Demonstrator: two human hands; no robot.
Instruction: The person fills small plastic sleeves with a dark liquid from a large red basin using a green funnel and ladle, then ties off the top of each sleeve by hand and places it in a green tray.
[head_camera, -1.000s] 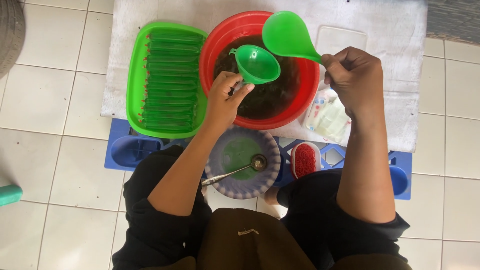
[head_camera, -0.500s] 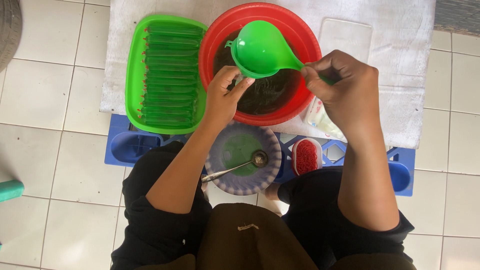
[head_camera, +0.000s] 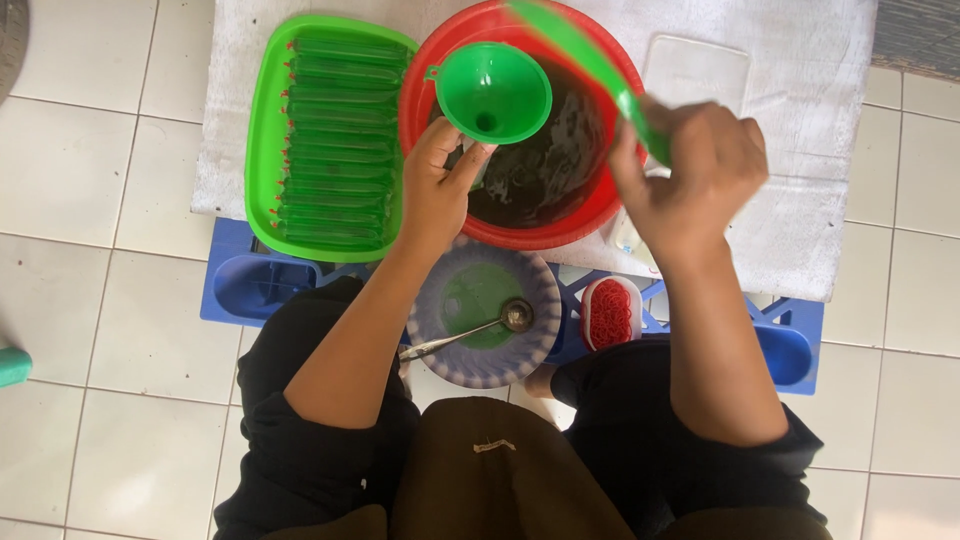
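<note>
Left hand (head_camera: 440, 190) is closed around the stem of a green funnel (head_camera: 492, 90), held upright over the near-left rim of the red basin (head_camera: 430, 60); whatever sits under the funnel is hidden by the fingers. Right hand (head_camera: 695, 175) is fisted on the handle of a green ladle (head_camera: 575, 50), blurred, bowl end over the far side of the basin. Basin holds dark liquid (head_camera: 545, 165), looks fairly full.

Green tray (head_camera: 262, 130) just left of the basin, touching it, carries a stacked row of filled slim green tubes (head_camera: 335, 140), so a good batch looks done. With that much liquid left, filling looks mid-way at best.

Near the lap: a patterned bowl (head_camera: 530, 345) with a metal spoon (head_camera: 470, 332), and a small tub of red rubber bands (head_camera: 611, 312). All sits on a white cloth (head_camera: 800, 150) over a blue crate (head_camera: 250, 290), tiled floor (head_camera: 90, 150).
</note>
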